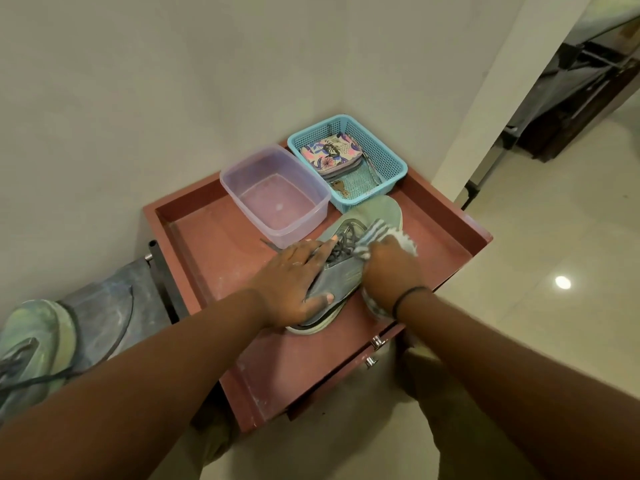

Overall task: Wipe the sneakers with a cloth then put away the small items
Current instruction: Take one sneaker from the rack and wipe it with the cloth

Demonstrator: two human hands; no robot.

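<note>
A pale green and grey sneaker (375, 213) lies on the red tray-top table (214, 237), toe pointing away. My left hand (294, 282) grips its heel and side, thumb round the back. My right hand (388, 268) holds a striped white and grey cloth (377, 233) against the sneaker's right side, by the laces. A second sneaker (31, 337) of the same colours sits low at the far left. A blue mesh basket (388, 150) at the back holds a floral wallet (330, 152) and a key (338, 188).
A clear lilac plastic tub (277, 192), with what looks like a little water in it, stands left of the basket. The table has a raised rim and a drawer with metal knobs (375, 342). A wall runs behind; pale tiled floor (554, 237) spreads to the right.
</note>
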